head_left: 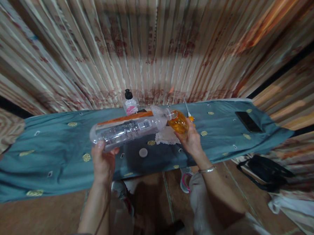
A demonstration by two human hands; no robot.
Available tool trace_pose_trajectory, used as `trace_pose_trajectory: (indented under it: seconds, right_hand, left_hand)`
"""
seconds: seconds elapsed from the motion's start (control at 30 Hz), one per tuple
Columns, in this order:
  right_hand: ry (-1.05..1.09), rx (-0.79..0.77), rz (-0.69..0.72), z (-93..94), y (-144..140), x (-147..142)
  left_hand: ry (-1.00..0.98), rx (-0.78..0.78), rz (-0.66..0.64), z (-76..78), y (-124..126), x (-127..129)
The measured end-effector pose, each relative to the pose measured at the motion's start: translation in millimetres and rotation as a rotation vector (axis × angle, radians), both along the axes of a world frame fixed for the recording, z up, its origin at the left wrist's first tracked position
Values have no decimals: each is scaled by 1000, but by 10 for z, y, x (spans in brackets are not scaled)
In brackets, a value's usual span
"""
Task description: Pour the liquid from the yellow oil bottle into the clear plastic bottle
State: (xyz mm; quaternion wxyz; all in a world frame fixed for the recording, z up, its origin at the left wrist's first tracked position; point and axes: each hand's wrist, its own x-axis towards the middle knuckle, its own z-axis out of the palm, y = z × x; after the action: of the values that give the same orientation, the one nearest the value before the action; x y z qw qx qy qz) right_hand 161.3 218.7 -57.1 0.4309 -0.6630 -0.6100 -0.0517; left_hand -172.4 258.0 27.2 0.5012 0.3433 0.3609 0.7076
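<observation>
My left hand (102, 161) grips the base of a long clear plastic bottle (127, 130) with a white and orange label, held almost level and pointing right. My right hand (191, 139) holds a small round bottle of amber liquid (178, 122), whose mouth meets the mouth of the clear bottle. Both are held above a narrow table draped in a teal cloth (65, 151). A silver bangle (207, 170) circles my right wrist.
On the teal cloth lie a white lace doily (168, 136), a small white round cap (143, 152), a pump bottle with a black top (130, 102) and a dark phone (248, 121). A striped curtain (161, 44) hangs behind. A black bag (268, 172) rests on the floor at right.
</observation>
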Motion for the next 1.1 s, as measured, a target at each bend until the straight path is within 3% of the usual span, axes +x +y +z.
trace_pose_trajectory:
  seconds: [0.33,1.1]
  right_hand:
    - [15,-9,0,2,-1,1]
    - [15,-8,-5,17,-4,-11]
  left_hand:
    - [28,16,1,-50,5,-7]
    - [-16,-23,27,26,-13,31]
